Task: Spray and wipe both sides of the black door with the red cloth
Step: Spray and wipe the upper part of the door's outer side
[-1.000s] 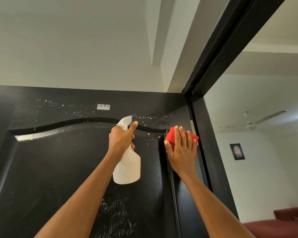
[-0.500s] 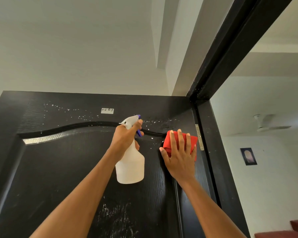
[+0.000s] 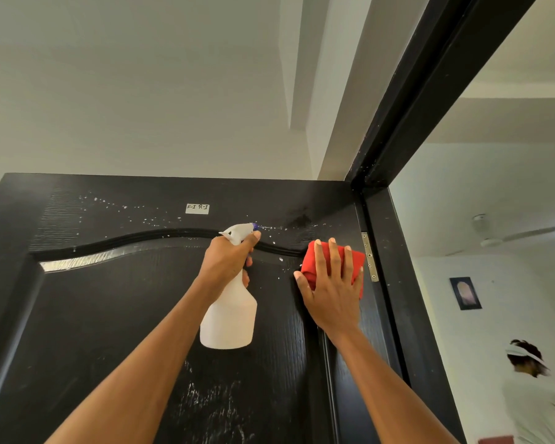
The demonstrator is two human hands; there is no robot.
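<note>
The black door point(image 3: 87, 315) fills the lower left, open against its frame, with white droplets speckled across its top panel. My left hand point(image 3: 226, 259) grips the neck of a white spray bottle point(image 3: 229, 315), its nozzle pointing right at the door's upper right corner, where a fine spray shows. My right hand point(image 3: 332, 290) presses the folded red cloth point(image 3: 334, 261) flat against the door near the hinge edge, fingers spread and straight.
The black door frame point(image 3: 398, 283) runs up right of the cloth, with a metal hinge point(image 3: 369, 256) beside it. A small white label point(image 3: 197, 208) sticks to the door top. Through the doorway a person point(image 3: 535, 395) stands at lower right, with a ceiling fan point(image 3: 507, 233) above.
The view has shifted, and a person has come into sight through the doorway. My right hand with the cloth slid slightly down and left, then back toward the hinge. The bottle now sprays.
</note>
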